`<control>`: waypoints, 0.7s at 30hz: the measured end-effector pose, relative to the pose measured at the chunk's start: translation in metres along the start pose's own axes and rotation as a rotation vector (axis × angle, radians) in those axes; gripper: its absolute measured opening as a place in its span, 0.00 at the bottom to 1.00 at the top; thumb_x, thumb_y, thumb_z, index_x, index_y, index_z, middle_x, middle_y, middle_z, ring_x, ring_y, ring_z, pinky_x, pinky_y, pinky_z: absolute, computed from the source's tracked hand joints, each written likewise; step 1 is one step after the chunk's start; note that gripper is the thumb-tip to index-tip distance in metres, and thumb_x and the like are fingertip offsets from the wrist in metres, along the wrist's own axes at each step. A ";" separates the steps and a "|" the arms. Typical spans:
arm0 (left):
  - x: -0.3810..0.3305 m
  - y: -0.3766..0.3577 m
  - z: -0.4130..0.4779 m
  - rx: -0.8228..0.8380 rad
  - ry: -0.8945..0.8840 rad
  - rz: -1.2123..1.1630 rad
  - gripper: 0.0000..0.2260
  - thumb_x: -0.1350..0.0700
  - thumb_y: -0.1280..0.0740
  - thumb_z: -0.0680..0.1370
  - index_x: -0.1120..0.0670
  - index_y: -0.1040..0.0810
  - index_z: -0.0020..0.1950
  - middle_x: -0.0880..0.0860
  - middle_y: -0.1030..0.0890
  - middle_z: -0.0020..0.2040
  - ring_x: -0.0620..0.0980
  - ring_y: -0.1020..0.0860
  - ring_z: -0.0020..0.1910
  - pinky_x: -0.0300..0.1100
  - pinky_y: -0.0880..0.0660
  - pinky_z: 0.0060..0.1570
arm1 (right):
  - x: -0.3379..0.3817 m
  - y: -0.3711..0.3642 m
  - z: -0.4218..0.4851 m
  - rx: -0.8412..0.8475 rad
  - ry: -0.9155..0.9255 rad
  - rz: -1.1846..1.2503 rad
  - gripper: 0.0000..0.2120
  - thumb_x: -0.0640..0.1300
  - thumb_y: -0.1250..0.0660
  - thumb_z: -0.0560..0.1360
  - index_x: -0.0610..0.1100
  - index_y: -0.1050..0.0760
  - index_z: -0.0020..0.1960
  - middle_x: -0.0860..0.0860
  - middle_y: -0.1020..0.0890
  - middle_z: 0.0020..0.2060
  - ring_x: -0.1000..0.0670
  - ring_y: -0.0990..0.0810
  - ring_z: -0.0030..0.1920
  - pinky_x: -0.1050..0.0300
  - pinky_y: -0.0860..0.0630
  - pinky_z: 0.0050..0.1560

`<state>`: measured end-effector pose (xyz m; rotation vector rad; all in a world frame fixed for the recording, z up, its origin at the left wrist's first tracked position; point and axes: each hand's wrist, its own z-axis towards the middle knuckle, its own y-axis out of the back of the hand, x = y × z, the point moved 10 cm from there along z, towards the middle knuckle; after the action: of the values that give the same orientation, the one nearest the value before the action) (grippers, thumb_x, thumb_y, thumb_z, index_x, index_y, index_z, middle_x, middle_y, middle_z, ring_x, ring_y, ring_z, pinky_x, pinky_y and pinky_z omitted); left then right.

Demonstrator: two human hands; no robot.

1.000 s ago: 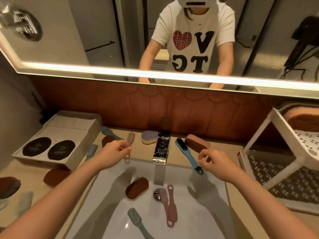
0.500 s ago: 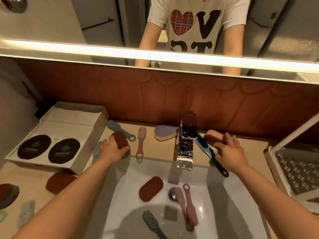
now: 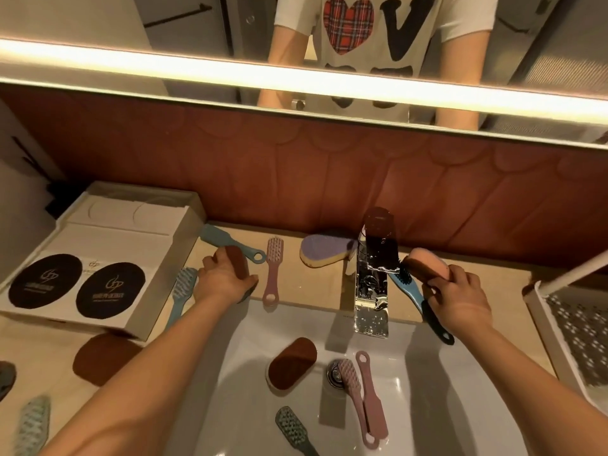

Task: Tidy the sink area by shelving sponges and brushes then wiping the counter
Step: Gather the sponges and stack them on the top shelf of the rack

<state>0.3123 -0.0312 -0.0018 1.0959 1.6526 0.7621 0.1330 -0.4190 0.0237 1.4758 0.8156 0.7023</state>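
My left hand (image 3: 219,280) grips a brown sponge (image 3: 237,264) on the counter left of the tap. My right hand (image 3: 459,299) holds a pink-and-brown sponge (image 3: 427,262) lifted just right of the chrome tap (image 3: 371,284). A blue brush with a black handle (image 3: 415,297) lies under that hand. On the counter lie a pink brush (image 3: 272,270), a blue brush (image 3: 227,242), a light blue brush (image 3: 180,291) and a purple sponge (image 3: 324,253). The white sink (image 3: 427,406) holds a brown sponge (image 3: 291,363), two pink brushes (image 3: 363,396) and a grey brush (image 3: 292,428).
A white box with two dark discs (image 3: 95,258) stands at the left. Another brown sponge (image 3: 102,357) and a pale green brush (image 3: 33,422) lie on the front left counter. A white perforated shelf rack (image 3: 572,324) stands at the right. A mirror hangs above the brown backsplash.
Both hands reached forward from above the sink. The left hand closed round the brown sponge on the counter, and the right hand took the pink-and-brown sponge and lifted it.
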 end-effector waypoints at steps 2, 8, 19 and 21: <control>0.001 0.000 0.000 -0.001 0.028 -0.049 0.37 0.47 0.30 0.72 0.56 0.47 0.72 0.62 0.37 0.67 0.65 0.34 0.66 0.55 0.31 0.63 | -0.001 0.000 0.001 0.009 -0.006 -0.014 0.16 0.53 0.42 0.77 0.51 0.28 0.64 0.47 0.32 0.65 0.44 0.35 0.63 0.53 0.32 0.61; -0.012 0.019 -0.014 -0.093 -0.069 -0.331 0.35 0.55 0.27 0.70 0.61 0.41 0.71 0.65 0.31 0.64 0.64 0.30 0.62 0.51 0.31 0.59 | -0.001 0.003 0.001 0.068 -0.013 -0.009 0.16 0.52 0.41 0.77 0.52 0.27 0.64 0.46 0.32 0.63 0.43 0.34 0.62 0.52 0.32 0.63; -0.046 0.018 -0.081 0.200 -0.093 -0.971 0.34 0.57 0.29 0.72 0.50 0.43 0.73 0.55 0.27 0.64 0.56 0.25 0.59 0.54 0.24 0.56 | -0.026 0.047 -0.045 -0.155 -0.092 0.530 0.12 0.41 0.35 0.74 0.47 0.23 0.56 0.38 0.28 0.55 0.36 0.30 0.58 0.43 0.29 0.59; -0.050 0.015 -0.102 0.296 -0.056 -1.103 0.30 0.58 0.31 0.74 0.50 0.41 0.72 0.53 0.26 0.62 0.54 0.24 0.56 0.49 0.23 0.51 | -0.025 0.055 -0.057 -0.168 -0.080 0.691 0.10 0.40 0.36 0.75 0.47 0.23 0.55 0.41 0.29 0.53 0.41 0.30 0.56 0.50 0.30 0.57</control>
<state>0.2261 -0.0694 0.0637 0.2413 2.0013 -0.2334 0.0770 -0.4076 0.0838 1.6199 0.1570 1.1798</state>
